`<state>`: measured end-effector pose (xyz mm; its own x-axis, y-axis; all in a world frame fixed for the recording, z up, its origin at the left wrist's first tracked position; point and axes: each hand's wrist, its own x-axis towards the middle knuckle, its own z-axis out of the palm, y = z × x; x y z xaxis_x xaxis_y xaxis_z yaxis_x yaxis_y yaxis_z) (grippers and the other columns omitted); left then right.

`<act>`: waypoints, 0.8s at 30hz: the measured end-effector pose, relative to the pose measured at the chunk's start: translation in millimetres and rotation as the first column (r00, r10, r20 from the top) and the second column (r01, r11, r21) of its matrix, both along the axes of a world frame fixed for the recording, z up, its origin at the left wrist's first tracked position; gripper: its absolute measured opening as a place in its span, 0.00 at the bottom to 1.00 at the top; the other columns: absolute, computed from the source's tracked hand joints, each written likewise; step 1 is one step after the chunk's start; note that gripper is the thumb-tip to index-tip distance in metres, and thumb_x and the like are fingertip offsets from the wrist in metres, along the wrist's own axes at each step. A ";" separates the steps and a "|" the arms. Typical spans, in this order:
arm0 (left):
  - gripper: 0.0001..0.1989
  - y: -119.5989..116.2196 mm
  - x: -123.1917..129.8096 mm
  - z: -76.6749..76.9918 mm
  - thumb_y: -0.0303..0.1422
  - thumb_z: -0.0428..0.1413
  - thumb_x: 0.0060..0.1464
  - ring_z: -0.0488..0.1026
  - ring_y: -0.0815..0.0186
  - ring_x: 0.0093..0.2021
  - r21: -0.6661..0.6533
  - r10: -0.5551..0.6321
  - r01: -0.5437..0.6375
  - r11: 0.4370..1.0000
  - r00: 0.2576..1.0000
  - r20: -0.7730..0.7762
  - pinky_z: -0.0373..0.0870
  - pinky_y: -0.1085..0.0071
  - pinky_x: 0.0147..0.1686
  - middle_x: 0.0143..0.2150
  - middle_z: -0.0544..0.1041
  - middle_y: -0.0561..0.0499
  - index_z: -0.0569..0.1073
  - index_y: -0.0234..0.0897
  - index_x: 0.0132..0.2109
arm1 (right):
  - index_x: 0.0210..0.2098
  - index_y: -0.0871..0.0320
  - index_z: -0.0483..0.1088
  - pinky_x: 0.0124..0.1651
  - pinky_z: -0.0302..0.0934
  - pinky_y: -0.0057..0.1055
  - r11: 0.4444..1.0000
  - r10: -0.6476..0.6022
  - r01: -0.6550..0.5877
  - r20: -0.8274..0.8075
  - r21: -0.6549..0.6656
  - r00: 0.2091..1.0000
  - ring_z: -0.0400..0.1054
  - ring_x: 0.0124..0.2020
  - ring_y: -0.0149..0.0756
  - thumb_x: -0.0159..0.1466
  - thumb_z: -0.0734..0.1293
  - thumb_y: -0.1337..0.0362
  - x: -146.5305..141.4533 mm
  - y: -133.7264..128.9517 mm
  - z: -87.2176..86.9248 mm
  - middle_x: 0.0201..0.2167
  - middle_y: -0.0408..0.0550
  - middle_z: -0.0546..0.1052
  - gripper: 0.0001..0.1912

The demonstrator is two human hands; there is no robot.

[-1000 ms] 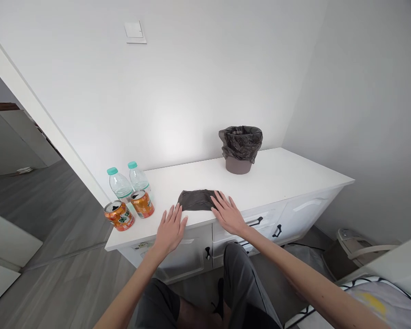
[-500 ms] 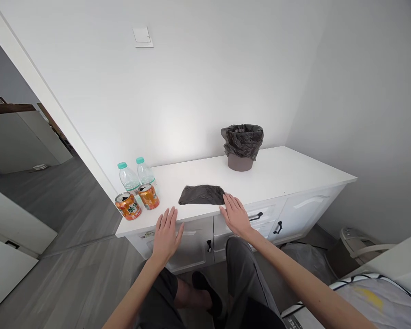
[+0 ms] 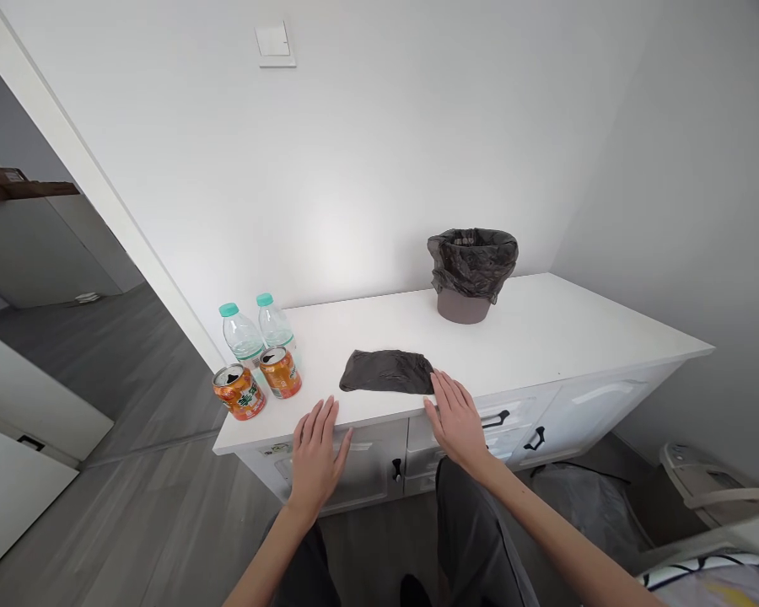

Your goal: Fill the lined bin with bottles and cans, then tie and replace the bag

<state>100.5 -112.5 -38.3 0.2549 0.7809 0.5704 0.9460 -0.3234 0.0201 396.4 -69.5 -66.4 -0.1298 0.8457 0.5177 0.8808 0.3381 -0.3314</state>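
Observation:
My left hand (image 3: 316,451) rests with fingers stretched out on the front edge of the white cabinet top (image 3: 354,324), holding nothing. My right hand (image 3: 457,417) lies flat at the same edge, its fingertips at the right end of a folded black plastic bag (image 3: 387,372). To the left stand two orange drink cans (image 3: 240,393), (image 3: 282,373), both opened. Right behind them are two clear bottles with teal caps (image 3: 243,335), (image 3: 274,322). Farther back on the right stands a small trash bin (image 3: 463,307) lined with a black bag (image 3: 474,261) folded over its rim.
A white wall with a light switch (image 3: 275,44) rises behind the cabinet. Drawers and doors with black handles (image 3: 535,438) face me. A grey-beige container (image 3: 689,497) stands on the floor at the right, and a doorway opens on the left.
My view has shifted slightly closer, so the cabinet and things on it appear a little larger. Both hands keep their places on the edge, and the objects stay put.

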 end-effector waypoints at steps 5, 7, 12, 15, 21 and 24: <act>0.36 7.7 -2.6 -10.5 0.38 0.53 0.67 0.63 0.49 0.70 0.037 0.008 -0.008 0.999 1.000 0.011 0.56 0.49 0.66 0.70 0.66 0.44 0.47 0.46 0.76 | 0.75 0.63 0.49 0.74 0.46 0.49 0.999 -0.018 0.017 0.020 0.039 1.000 0.50 0.74 0.47 0.76 0.51 0.56 -2.4 4.0 -7.7 0.73 0.55 0.58 0.32; 0.36 9.7 -3.4 -13.0 0.38 0.54 0.67 0.65 0.50 0.69 0.058 0.005 -0.006 0.998 1.000 0.010 0.57 0.50 0.66 0.70 0.68 0.43 0.49 0.46 0.75 | 0.76 0.61 0.45 0.74 0.47 0.49 0.998 -0.026 0.024 0.031 0.060 0.999 0.50 0.74 0.47 0.76 0.52 0.56 -2.8 5.0 -10.8 0.73 0.55 0.58 0.33; 0.35 11.9 -2.5 -14.0 0.35 0.59 0.63 0.69 0.53 0.65 0.159 0.000 -0.001 0.987 1.000 0.010 0.57 0.54 0.65 0.66 0.73 0.44 0.57 0.43 0.73 | 0.77 0.58 0.41 0.71 0.52 0.48 0.990 -0.041 0.035 0.043 0.136 0.998 0.55 0.72 0.47 0.75 0.54 0.57 -3.3 7.3 -15.6 0.71 0.55 0.61 0.34; 0.34 11.5 -0.2 -11.9 0.34 0.60 0.62 0.70 0.53 0.64 0.191 -0.010 0.006 0.982 1.000 0.022 0.57 0.54 0.65 0.64 0.75 0.44 0.59 0.41 0.72 | 0.77 0.57 0.41 0.70 0.53 0.48 0.987 -0.051 0.045 0.034 0.153 0.998 0.57 0.71 0.47 0.75 0.55 0.57 -5.2 6.4 -15.1 0.71 0.55 0.63 0.34; 0.31 7.9 1.3 -6.1 0.33 0.59 0.63 0.70 0.53 0.64 0.170 -0.012 0.007 0.985 1.000 0.025 0.58 0.54 0.64 0.64 0.74 0.43 0.61 0.39 0.70 | 0.76 0.57 0.44 0.71 0.51 0.47 0.997 -0.025 0.026 -0.025 0.071 0.999 0.56 0.71 0.47 0.75 0.54 0.55 -4.3 4.7 -10.4 0.71 0.54 0.62 0.33; 0.30 5.5 1.8 -5.3 0.33 0.58 0.64 0.70 0.53 0.64 0.164 -0.022 0.019 0.986 1.000 0.017 0.57 0.54 0.65 0.65 0.74 0.42 0.62 0.39 0.70 | 0.74 0.57 0.49 0.68 0.56 0.47 0.996 -0.033 0.023 -0.125 -0.083 0.992 0.60 0.68 0.48 0.74 0.52 0.50 7.1 24.3 -2.1 0.68 0.56 0.66 0.34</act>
<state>102.2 -106.9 -43.6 0.2582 0.6713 0.6948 0.9391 -0.3433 -0.0172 403.5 -45.2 -68.5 -0.0438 0.8881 0.4576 0.8390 0.2813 -0.4657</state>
